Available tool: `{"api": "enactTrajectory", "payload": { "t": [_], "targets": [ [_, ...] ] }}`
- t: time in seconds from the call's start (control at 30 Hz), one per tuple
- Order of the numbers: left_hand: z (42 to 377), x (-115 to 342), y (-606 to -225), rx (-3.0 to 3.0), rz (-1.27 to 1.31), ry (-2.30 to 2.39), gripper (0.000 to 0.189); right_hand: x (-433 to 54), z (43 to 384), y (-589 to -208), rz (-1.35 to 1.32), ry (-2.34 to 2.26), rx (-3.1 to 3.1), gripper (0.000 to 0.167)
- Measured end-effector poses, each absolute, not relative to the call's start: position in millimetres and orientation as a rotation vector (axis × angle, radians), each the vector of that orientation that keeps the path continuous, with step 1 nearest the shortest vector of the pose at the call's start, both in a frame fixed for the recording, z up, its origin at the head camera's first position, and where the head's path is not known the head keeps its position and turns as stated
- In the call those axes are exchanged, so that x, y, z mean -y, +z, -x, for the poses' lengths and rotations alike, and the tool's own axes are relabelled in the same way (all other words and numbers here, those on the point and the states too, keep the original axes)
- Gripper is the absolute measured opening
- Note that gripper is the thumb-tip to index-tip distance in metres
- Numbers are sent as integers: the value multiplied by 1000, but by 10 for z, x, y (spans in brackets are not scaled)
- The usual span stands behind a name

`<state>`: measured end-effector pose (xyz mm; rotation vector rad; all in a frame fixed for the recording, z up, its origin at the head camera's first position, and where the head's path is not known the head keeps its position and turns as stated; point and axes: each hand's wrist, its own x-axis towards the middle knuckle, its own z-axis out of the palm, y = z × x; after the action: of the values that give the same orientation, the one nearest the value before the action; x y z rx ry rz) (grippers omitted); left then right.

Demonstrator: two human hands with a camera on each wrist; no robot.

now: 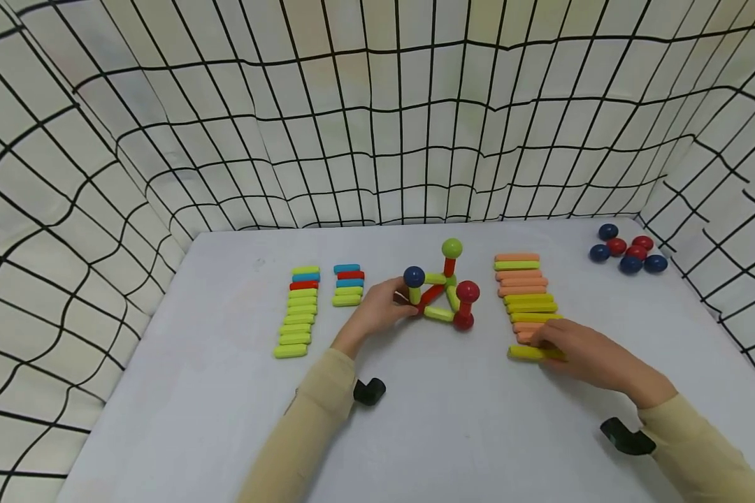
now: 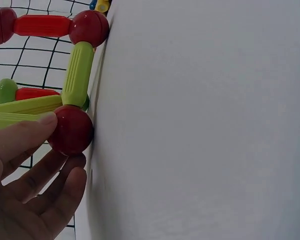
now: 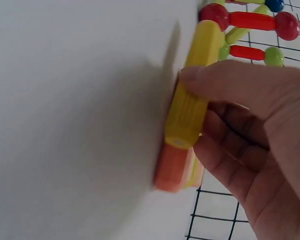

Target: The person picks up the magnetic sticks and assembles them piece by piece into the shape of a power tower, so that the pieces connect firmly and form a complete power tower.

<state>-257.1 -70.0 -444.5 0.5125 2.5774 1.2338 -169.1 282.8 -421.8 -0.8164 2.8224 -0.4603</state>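
Sleeves (image 1: 305, 440) foremost, the left hand (image 1: 382, 307) pinches the frame (image 1: 439, 314) mid-table, the right hand (image 1: 591, 355), well apart, a yellow rod (image 3: 182, 117); three posts (image 1: 449, 267) stand built, loose rods (image 1: 302, 302) and balls (image 1: 630, 265) seemingly left.

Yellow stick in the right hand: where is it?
In the head view, the yellow stick is right of centre, pinched by the right hand, below the nearest orange stick.

A white tabletop (image 1: 195, 391) lay beneath both grips. Beyond them and to either side rose pale walls (image 1: 415, 129) behind black grid netting (image 1: 399, 51). Left of both grips sat two columns of short lime-green, blue and red rods (image 1: 301, 309); farther off, right of both, dark-blue and red balls (image 1: 637, 253) were clustered near the netting.
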Motion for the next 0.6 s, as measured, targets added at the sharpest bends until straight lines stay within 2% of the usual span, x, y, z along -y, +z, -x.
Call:
{"api": "enactTrajectory", "payload": {
  "t": [0.2, 0.43, 0.6],
  "targets": [
    [2447, 782, -4396, -2574, -485, 1211, 35, -2671, 1892, -4121, 735, -851, -2735, 25],
    [2380, 830, -4398, -2571, -464, 1236, 36, -2365, 2182, -4061, 357, -1248, -2587, 47],
    [2369, 837, -4409, -2576, -448, 1261, 37, -2121, 2344, -4087, 241, -1332, -2525, 55]
  ]
}}
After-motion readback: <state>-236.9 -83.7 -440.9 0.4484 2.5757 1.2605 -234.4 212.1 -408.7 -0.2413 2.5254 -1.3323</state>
